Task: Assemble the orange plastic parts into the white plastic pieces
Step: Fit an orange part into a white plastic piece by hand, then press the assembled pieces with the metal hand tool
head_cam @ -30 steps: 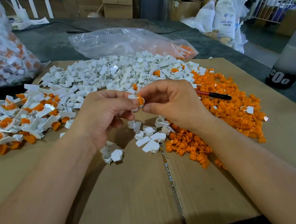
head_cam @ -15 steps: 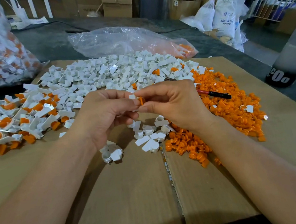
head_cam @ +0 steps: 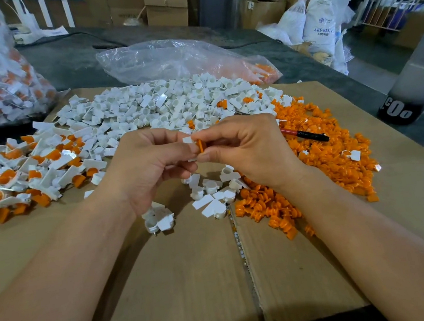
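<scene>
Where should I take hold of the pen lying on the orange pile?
Pinch the pen on its black half, coming from above and from the right. It lies flat across the loose orange parts with that half fully exposed, while its red end runs in behind the right hand.

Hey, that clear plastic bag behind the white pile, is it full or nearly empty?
Nearly empty: the clear plastic bag lies slack and see-through, with only some orange plastic parts showing at its right end.
</scene>
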